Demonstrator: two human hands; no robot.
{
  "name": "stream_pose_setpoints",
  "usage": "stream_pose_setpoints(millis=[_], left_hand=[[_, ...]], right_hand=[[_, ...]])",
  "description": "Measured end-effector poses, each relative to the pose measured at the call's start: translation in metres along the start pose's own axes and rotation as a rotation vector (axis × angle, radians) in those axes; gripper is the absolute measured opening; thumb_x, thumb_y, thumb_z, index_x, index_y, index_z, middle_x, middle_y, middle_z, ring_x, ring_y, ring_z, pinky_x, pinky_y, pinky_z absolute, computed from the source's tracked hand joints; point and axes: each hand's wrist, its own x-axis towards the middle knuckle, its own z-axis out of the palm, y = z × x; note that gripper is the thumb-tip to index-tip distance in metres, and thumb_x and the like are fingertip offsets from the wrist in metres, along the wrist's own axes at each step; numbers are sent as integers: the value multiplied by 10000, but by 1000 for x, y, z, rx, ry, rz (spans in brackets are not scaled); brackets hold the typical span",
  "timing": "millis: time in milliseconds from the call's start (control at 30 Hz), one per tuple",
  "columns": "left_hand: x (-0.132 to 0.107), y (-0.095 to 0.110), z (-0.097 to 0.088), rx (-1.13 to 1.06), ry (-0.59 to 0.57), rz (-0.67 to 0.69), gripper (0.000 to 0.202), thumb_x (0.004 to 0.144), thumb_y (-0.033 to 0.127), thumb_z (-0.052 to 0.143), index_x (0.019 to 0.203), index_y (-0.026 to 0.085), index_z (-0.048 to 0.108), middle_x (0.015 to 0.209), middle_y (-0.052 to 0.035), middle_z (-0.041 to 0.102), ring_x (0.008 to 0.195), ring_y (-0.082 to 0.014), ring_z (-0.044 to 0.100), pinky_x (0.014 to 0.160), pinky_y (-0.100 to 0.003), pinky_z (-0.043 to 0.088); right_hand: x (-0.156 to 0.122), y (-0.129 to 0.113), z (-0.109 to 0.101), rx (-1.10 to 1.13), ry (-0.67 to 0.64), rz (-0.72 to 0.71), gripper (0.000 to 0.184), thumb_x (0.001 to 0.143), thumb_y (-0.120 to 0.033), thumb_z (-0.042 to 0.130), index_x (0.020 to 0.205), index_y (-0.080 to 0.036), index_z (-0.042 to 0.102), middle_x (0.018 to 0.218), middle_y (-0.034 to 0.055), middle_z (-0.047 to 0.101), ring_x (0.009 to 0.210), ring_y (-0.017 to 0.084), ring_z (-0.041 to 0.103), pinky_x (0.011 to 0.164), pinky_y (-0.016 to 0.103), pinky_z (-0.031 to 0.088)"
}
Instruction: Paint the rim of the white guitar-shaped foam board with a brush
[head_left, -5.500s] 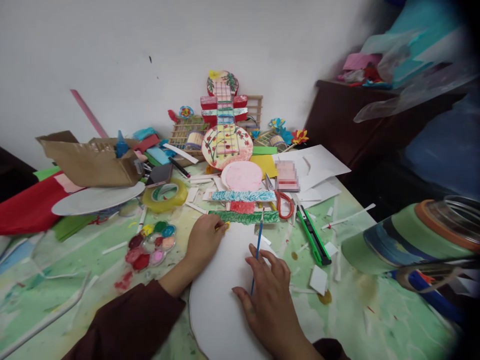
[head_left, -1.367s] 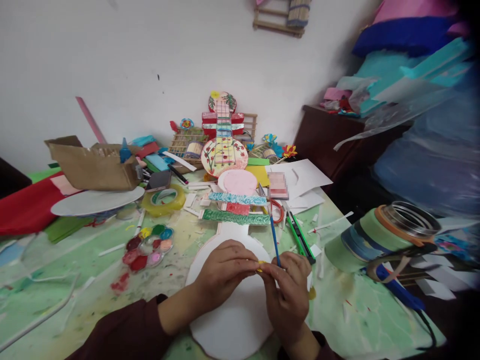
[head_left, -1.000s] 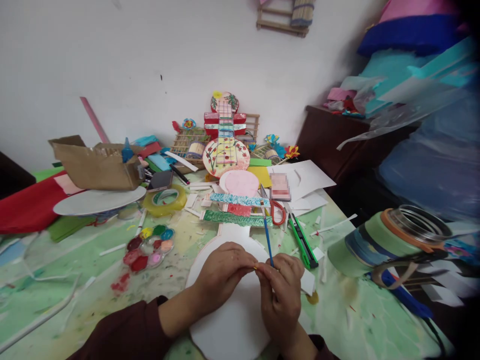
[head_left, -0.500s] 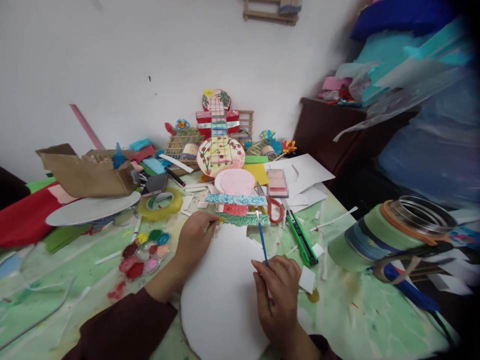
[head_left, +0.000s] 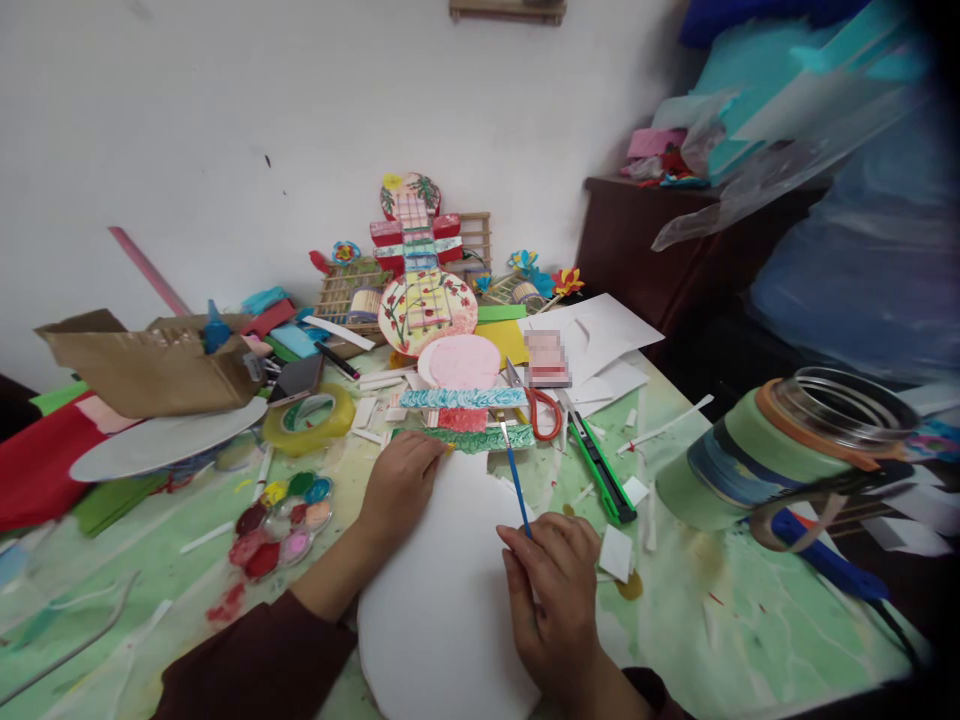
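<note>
In the head view, my right hand [head_left: 559, 590] grips a thin blue paintbrush [head_left: 516, 478], its bristles up beside the green-painted strip [head_left: 495, 438]. Beneath both hands lies a white, guitar-shaped board [head_left: 442, 600] with a rounded body. Across its neck run the green strip, a red patch [head_left: 461, 420] and a blue-and-white painted strip [head_left: 465, 398]; a pale pink oval [head_left: 457, 360] forms its far end. My left hand [head_left: 401, 490] is closed at the left end of the green strip, fingertips by a small yellow spot. Its thumb is mostly hidden.
Left of the board sit a paint palette [head_left: 285, 520], a tape roll [head_left: 311, 420] and a cardboard box [head_left: 150, 365]. To the right are red-handled scissors [head_left: 545, 415], a green cutter [head_left: 602, 468] and a wide-mouthed bottle [head_left: 750, 450]. A finished painted guitar [head_left: 427, 300] leans at the back.
The camera view has shifted slightly, moving the background left. My left hand has slid a little to the right along the green strip. The brush tip stays near the strip.
</note>
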Motion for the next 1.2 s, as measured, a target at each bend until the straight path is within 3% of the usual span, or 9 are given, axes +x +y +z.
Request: stream_pose_setpoints(millis=[533, 667, 767, 1000, 1200], left_hand=[[-8, -15, 5, 30, -90, 14, 199, 879, 72, 468, 807, 169, 625, 773, -80, 662, 779, -237, 586, 724, -361, 489], [-11, -16, 6, 38, -88, 19, 202, 882, 69, 465, 807, 177, 618, 774, -71, 657, 777, -230, 584, 722, -355, 489], [-12, -17, 7, 41, -88, 30, 202, 884, 65, 460, 809, 172, 615, 771, -73, 654, 775, -230, 579, 716, -352, 489], [-15, -19, 7, 55, -83, 39, 213, 874, 50, 455, 790, 173, 607, 768, -75, 646, 772, -228, 573, 714, -346, 486], [-17, -23, 0, 95, -84, 36, 222, 874, 57, 457, 762, 173, 609, 734, -75, 631, 741, -233, 562, 679, -344, 475]], right_hand=[[0, -1, 1, -9, -25, 24, 243, 861, -54, 495, 1049, -165, 602, 830, 44, 601, 878, 216, 511, 840, 415, 365], [-2, -2, 7, -24, -98, 40, 190, 887, -172, 551, 1070, -173, 601, 876, 52, 627, 925, 232, 510, 886, 421, 352], [-5, -1, 13, -54, -201, 53, 264, 866, -225, 600, 1125, -175, 584, 942, 65, 638, 967, 247, 508, 905, 419, 357], [-11, 3, 20, -151, -318, 87, 423, 770, -133, 684, 1174, -159, 560, 1011, 85, 635, 1011, 277, 496, 934, 453, 345], [-11, 3, 20, -176, -343, 96, 437, 769, -163, 696, 1183, -161, 555, 1029, 92, 640, 1022, 289, 498, 934, 473, 353]])
